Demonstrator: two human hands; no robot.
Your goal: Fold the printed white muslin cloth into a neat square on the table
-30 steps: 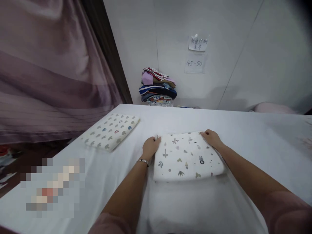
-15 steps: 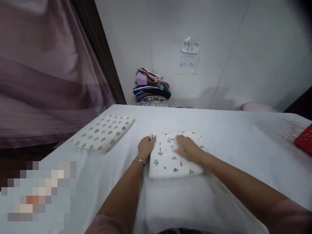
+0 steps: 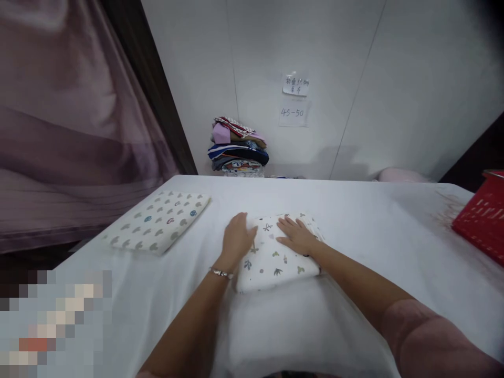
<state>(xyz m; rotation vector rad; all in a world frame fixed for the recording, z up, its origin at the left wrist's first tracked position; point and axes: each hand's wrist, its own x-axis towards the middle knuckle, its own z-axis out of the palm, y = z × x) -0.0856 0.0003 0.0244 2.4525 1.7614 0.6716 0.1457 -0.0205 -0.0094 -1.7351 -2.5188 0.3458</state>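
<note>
A folded white cloth with small plant prints [image 3: 268,262] lies in front of me on the white-covered table. My left hand [image 3: 238,239] is at its left edge, thumb over the cloth and fingers pointing away from me, with nothing gripped. Flat on the upper right part of the cloth rests my right hand [image 3: 296,236], fingers spread. A second folded cloth, cream with grey mushroom-like prints [image 3: 157,223], lies to the left and touches neither hand.
Beyond the far edge of the white table [image 3: 354,210] rises a stack of folded fabrics [image 3: 240,149]. A red basket [image 3: 482,215] stands at the right. Paper signs [image 3: 294,113] hang on the wall, and a pink curtain [image 3: 71,121] hangs at the left.
My left hand has moved farther along the cloth's left edge, its fingers now straighter. The printed cloth has turned slightly. The view has shifted right, showing more of the red basket.
</note>
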